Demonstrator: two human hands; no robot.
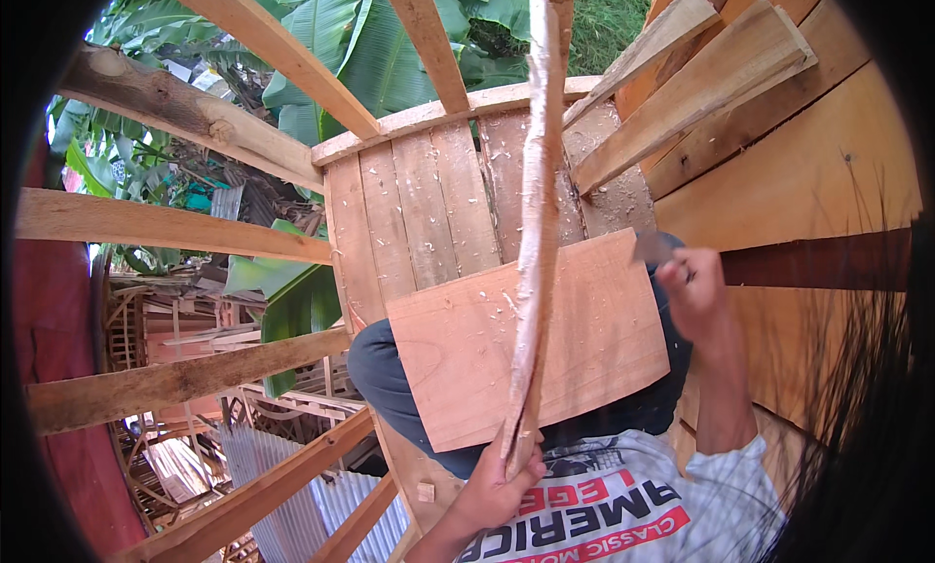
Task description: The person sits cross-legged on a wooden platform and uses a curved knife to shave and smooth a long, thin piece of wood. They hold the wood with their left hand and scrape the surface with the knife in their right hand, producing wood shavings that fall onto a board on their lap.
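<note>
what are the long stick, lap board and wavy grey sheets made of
Long stick: seemingly wood, unpainted, with rough, streaky faces. Lap board: wood or plywood, matt and bare, faint grain showing. Wavy grey sheets: probably metal, dull, evenly corrugated.

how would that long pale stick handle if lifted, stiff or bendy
The long stick is probably stiff, since it looks like solid wood. Gripped by the left hand near one end, it may feel tip-heavy, with most of its length beyond the hand. Its slight curve suggests it might roll unevenly.

Bd on lap, stick over it, blade R of stick, wall far R.
</note>
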